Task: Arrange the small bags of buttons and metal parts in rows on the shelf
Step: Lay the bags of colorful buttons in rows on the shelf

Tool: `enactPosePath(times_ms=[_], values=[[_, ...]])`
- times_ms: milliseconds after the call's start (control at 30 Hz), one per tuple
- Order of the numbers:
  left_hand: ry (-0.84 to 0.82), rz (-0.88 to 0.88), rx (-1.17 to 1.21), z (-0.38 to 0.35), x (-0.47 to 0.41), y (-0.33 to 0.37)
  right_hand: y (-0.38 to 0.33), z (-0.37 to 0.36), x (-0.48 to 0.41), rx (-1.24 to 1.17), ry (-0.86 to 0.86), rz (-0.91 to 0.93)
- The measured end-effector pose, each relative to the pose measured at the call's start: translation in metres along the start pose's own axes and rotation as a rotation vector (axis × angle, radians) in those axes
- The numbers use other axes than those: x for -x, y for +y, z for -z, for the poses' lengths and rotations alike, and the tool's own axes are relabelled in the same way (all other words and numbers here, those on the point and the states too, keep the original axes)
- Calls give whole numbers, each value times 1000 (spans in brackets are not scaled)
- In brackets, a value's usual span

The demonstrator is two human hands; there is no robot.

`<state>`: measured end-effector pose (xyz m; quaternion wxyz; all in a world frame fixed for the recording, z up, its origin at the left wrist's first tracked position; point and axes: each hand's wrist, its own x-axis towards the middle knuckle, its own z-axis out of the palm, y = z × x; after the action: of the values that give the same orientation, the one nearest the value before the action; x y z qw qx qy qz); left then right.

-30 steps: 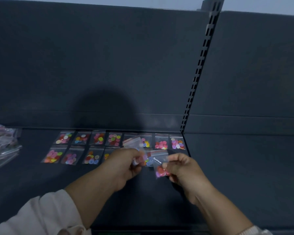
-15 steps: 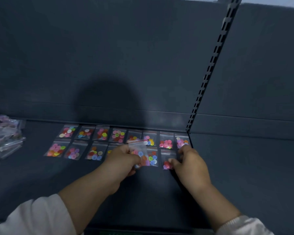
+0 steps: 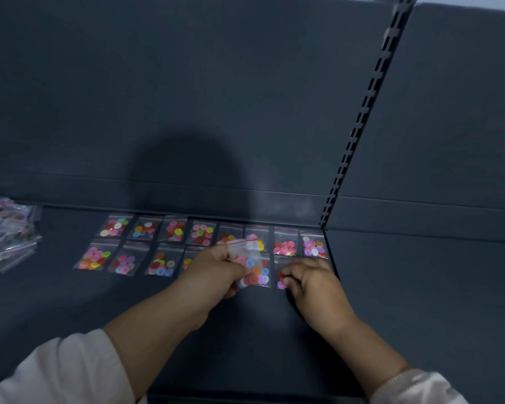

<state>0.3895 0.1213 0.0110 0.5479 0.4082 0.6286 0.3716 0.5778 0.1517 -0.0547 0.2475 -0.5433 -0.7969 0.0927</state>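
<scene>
Right now, at centre frame, pinching with the left hand (image 3: 216, 272): fingers and thumb curled round a spare bag (image 3: 245, 248), lifted clear of the shelf (image 3: 274, 330), red zip strip uppermost and tilted. Just to the right, bearing down with the right hand (image 3: 309, 282): fingers curled onto a pink-button bag (image 3: 280, 282), gripping it flat at the right end of the front row, most of it hidden under the hand. Between the two hands, flat on the shelf: a blue-and-orange bag (image 3: 257, 277), partly behind the spare one.

Likely trouble, nearest first:

- Dragging the pink-button bag askew on letting go, by way of slick film clinging to fingertips.
- Brushing the blue-and-orange bag with the left knuckles or the dangling spare bag, and so shoving it out of line or onto a neighbour.
- Overshooting rightward against the dark shelf edge (image 3: 331, 258) below the slotted upright (image 3: 359, 126), leaving the last bag crooked or across the gap.
- Bumping the back row (image 3: 201, 233) just above, eight bags nearly edge to edge, easily rippled by one nudge.
- Doubling up on a front-row slot at centre, out of sight under the left hand.
- Farther out, at the left edge of the frame, disturbing a loose heap of bags (image 3: 9, 237), apt to slide under a careless grab.
</scene>
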Motion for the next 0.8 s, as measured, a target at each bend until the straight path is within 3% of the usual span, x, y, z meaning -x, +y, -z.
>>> enactPosePath(times_ms=[200,267,367,400,567,800], values=[[-33,-20,-14,-6,-2,3,0,3,1,-88,51,-54],[-58,-39,-24,-10,-3,6,-7,12,-1,-328,99,-167],[-115,-75,-22,-21,-5,10,-27,34,-6,-959,-10,-413],[-133,-85,-29,-25,-6,12,-30,38,-6,-1053,-40,-455],[-213,-111,-114,-47,-11,14,-22,52,-1,-1085,9,-560],[-78,-300,-498,-53,-25,-2,17,55,3,-940,80,-746]])
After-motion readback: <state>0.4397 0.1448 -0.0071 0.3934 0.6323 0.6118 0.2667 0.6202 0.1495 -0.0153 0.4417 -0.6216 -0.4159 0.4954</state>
